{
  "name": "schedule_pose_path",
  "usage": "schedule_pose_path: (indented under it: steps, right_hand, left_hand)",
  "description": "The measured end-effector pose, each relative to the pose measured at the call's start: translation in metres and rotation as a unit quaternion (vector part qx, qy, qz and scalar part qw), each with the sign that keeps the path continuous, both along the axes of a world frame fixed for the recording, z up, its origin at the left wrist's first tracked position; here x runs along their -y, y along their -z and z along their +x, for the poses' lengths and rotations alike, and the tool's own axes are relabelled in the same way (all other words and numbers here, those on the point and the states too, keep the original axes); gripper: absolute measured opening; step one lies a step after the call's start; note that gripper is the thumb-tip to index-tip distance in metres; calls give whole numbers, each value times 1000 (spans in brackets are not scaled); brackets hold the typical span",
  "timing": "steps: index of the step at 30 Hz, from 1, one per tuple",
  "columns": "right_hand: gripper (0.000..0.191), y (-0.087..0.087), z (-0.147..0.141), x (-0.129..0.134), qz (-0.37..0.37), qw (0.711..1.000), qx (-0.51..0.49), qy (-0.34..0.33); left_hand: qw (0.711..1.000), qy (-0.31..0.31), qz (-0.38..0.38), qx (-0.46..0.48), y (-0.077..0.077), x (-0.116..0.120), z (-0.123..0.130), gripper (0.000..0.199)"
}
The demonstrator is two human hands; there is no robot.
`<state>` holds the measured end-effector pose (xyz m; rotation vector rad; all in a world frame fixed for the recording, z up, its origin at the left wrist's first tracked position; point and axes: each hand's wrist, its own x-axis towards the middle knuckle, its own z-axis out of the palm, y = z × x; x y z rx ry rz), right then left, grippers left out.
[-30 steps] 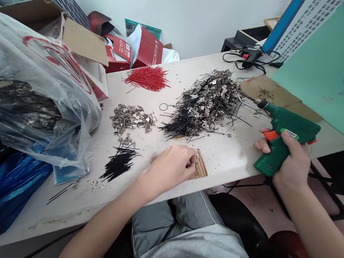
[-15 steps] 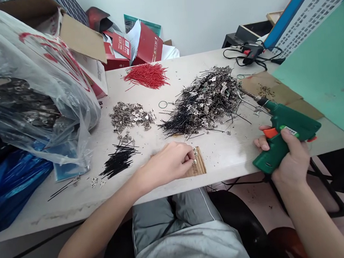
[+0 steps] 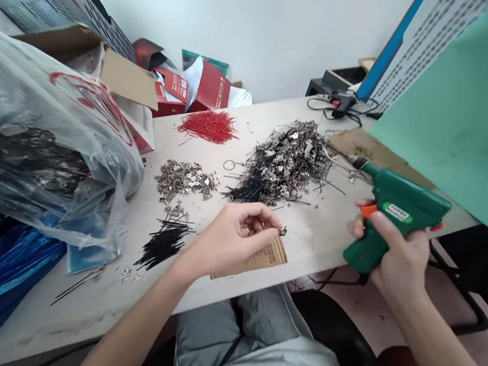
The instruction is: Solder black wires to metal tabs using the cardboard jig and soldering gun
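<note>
My left hand (image 3: pixel 243 236) pinches a small metal piece (image 3: pixel 282 231) between thumb and fingertips, just above the right end of a wooden block (image 3: pixel 249 262) near the table's front edge. My right hand (image 3: pixel 399 256) is wrapped round the handle of a green soldering gun (image 3: pixel 404 197) with an orange trigger. The gun's metal tip points left, close to a large pile of metal pieces with black wires (image 3: pixel 292 160). A smaller pile of metal pieces (image 3: pixel 185 179) and a bundle of black wires (image 3: pixel 164 243) lie left of my left hand.
Red wires (image 3: pixel 209 127) lie at the back. At the left stands a plastic bag (image 3: pixel 112 153) of metal parts, with a cardboard box (image 3: pixel 128 79) behind it. A black tool with a cable (image 3: pixel 342 103) rests at the back right, near a green sheet (image 3: pixel 452 118).
My left hand has lifted off the wooden block with the small metal piece in its fingertips. The camera view has shifted, and the green gun appears a little further left and lower.
</note>
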<state>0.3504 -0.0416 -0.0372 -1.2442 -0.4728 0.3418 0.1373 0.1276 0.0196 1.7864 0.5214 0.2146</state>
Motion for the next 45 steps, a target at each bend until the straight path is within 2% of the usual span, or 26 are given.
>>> schedule_pose_path:
  steps: [2, 5, 11, 16, 20, 32, 35, 38, 42, 45]
  right_hand:
    - [28, -12, -20, -4, -16, 999, 33, -9]
    - [19, -23, -49, -14, -61, 993, 83, -63]
    - [19, -29, -82, -30, -47, 988, 134, -63]
    - [19, -34, -90, -28, -73, 987, 136, -52]
    - [21, -33, -92, -26, -64, 988, 136, -25]
    - [21, -21, -84, -31, -43, 985, 156, -54]
    - [21, -21, -81, -30, -43, 985, 160, -42]
    - [19, -21, -78, -28, -40, 985, 164, -42]
    - [18, -16, -75, -24, -57, 984, 158, -57]
    - [19, -13, -76, -22, -47, 988, 133, -63]
  left_hand:
    - [996, -18, -81, 44, 0, 4, 1, 15]
    - [984, -24, -154, 86, 3, 8, 4, 16]
    - [982, -36, -143, 122, 8, 11, 5, 14]
    - [976, -38, -174, 124, 9, 14, 7, 13]
    - [976, -37, -176, 124, 9, 15, 8, 13]
    - [980, -39, -158, 118, 10, 12, 8, 15]
    - [993, -20, -88, 77, 5, 5, 3, 14]
    - [998, 43, 48, -15, 2, -2, -4, 14]
    - [964, 93, 211, -133, 11, -3, -8, 17]
    - [949, 83, 261, -155, 20, 0, -8, 15]
